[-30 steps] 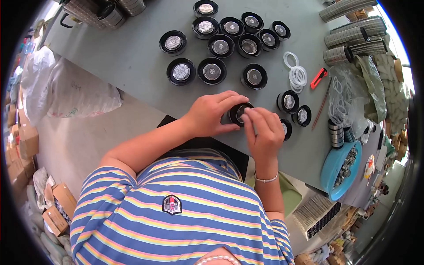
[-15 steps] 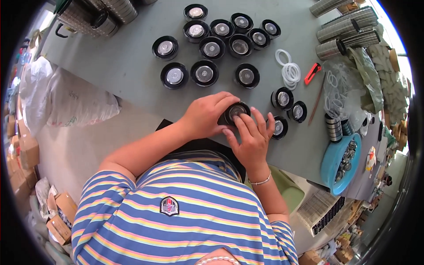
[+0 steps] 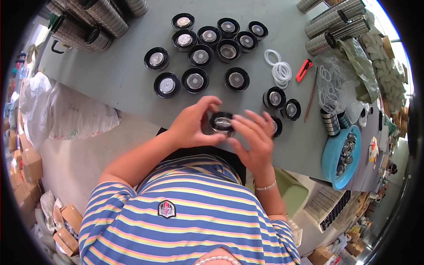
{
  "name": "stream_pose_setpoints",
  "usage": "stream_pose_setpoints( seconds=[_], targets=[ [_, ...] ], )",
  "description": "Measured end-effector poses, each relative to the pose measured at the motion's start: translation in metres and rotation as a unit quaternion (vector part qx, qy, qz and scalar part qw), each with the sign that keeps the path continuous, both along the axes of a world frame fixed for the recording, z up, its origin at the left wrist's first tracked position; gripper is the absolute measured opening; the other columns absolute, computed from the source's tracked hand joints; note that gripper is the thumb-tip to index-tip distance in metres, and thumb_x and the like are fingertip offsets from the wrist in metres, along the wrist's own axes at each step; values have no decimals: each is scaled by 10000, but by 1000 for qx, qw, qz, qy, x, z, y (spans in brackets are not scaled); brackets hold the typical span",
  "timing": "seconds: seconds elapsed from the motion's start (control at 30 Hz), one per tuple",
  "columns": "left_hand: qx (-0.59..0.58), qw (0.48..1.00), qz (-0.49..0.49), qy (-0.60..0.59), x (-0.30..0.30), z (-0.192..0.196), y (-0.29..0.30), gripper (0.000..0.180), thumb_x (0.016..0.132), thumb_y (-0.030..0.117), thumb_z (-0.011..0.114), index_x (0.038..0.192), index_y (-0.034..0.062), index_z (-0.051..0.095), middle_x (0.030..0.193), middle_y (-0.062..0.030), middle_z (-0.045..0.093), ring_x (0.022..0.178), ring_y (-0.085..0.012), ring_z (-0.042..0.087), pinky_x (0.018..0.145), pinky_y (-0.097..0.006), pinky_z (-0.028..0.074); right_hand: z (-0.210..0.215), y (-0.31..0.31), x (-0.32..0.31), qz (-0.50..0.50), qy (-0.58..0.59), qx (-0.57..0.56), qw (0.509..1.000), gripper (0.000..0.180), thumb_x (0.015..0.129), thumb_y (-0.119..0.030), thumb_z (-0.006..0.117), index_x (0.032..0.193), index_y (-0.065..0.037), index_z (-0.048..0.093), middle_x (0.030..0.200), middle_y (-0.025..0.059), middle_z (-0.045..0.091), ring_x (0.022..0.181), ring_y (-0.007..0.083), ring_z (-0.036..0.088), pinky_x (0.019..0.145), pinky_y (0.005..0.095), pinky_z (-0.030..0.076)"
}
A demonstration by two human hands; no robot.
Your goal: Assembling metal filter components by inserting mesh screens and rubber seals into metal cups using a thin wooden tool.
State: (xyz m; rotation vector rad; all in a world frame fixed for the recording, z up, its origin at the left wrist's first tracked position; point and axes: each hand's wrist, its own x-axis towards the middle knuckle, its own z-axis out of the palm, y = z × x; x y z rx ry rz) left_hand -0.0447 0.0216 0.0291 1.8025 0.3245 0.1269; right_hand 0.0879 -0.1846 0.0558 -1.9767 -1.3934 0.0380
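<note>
My left hand (image 3: 193, 125) grips a round black part with a shiny metal centre (image 3: 222, 122) between thumb and fingers, just above the near edge of the grey table (image 3: 119, 79). My right hand (image 3: 253, 139) is beside it with fingers spread, its fingertips touching the part's right side. Three similar black round parts (image 3: 281, 100) lie on the table just right of my hands. A group of several more (image 3: 201, 55) sits farther back.
White rubber rings (image 3: 279, 70) and a red cutter (image 3: 304, 70) lie to the right. A blue tray of metal pieces (image 3: 341, 154) sits at the right edge. Stacked metal rings (image 3: 101, 15) stand at the far left and far right corners. White bags (image 3: 66, 117) lie on the floor at left.
My right hand has opened, its fingers lifting off and spreading beside the black part. My left hand keeps hold of it.
</note>
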Motion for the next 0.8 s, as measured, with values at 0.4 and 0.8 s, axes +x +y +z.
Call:
stream_pose_setpoints(
  seconds=[0.4,0.8],
  targets=[
    [458,860,202,-97,-10,14,32,909,773,670,852,1407,64,614,1239,-158,670,1178,-351,629,942,-477,520,-41,-49,94,-141,-52,-67,986,1247,674,-882,762,1654,-175,454,1758,216,280,1599,457,272,1276,609,213],
    [421,872,237,82,36,-23,82,1606,453,707,981,1741,214,159,1779,-263,89,1631,-548,49,1225,-773,153,-50,81,84,-145,-75,-93,982,1232,677,-866,790,1664,-224,425,1768,260,199,1631,499,135,1237,715,101]
  ],
)
